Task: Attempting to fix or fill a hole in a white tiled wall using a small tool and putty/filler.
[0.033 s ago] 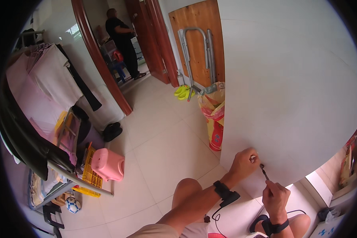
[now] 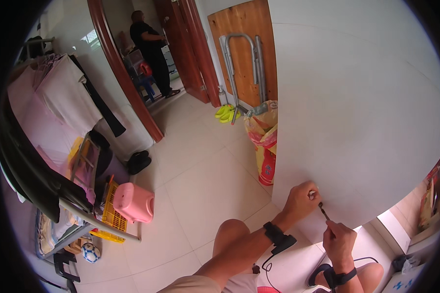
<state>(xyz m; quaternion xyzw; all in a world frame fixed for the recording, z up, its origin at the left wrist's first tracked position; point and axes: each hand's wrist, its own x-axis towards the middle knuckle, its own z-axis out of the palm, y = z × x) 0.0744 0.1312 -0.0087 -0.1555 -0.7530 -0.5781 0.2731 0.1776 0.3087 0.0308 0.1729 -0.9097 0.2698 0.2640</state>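
A large white panel [image 2: 347, 117] fills the right side of the view. My left hand [image 2: 302, 201] is at its lower left part, fingers curled into a ring against the surface; whatever they hold, if anything, is hidden. Just below and right, my right hand [image 2: 340, 240] grips a thin dark tool [image 2: 324, 212] with a small rounded end. That end points up and left, close beside my left fingers. I cannot tell the tool's exact kind, nor whether its end touches the panel. Both wrists wear black straps.
A black cable [image 2: 266, 267] hangs below my left wrist. Left of the panel stand a patterned bag [image 2: 265, 146] and a folded wooden table [image 2: 244, 53]. Further left are a pink bin [image 2: 134, 202], a ball [image 2: 90, 252] and hanging clothes [image 2: 68, 93]. A person [image 2: 151, 53] stands in the doorway.
The tool's rounded end has shifted slightly to the left, and its tilt has changed a little. My left hand stays nearly in place.
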